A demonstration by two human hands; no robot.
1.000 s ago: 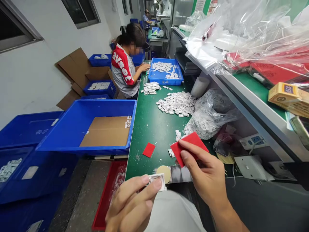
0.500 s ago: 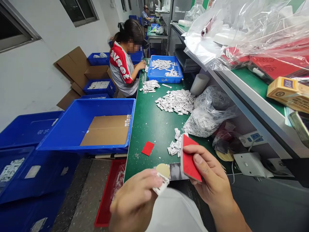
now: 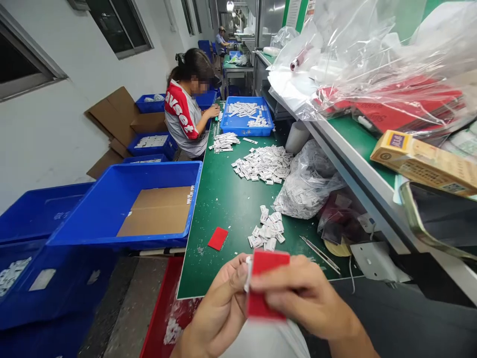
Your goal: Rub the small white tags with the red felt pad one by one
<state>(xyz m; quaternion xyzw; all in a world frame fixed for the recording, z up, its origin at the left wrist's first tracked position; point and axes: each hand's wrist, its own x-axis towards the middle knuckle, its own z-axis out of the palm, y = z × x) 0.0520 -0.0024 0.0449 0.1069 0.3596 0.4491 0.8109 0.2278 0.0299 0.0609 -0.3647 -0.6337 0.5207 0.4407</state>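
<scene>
My left hand (image 3: 223,303) pinches a small white plastic piece (image 3: 248,273), of which only a narrow edge shows beside the thumb. In my right hand (image 3: 309,298) is a red rectangular sanding pad (image 3: 270,261), gripped between thumb and fingers and slightly blurred. The pad's left side meets the white piece, and both hands are close together above my lap. Beyond them, a small heap of similar white pieces (image 3: 267,231) lies on the green table (image 3: 231,199). A smaller red square (image 3: 218,238) rests flat to its left.
Tweezers (image 3: 320,254) lie at right, below the shelf (image 3: 346,134). Farther off are a larger white heap (image 3: 264,164), a filled plastic bag (image 3: 307,184) and a blue tray (image 3: 246,132). A big blue bin (image 3: 156,241) stands left; a co-worker (image 3: 186,109) sits beyond.
My hands have come together, bringing the red sanding pad against the white piece. The view has shifted, and the tweezers on the table now show.
</scene>
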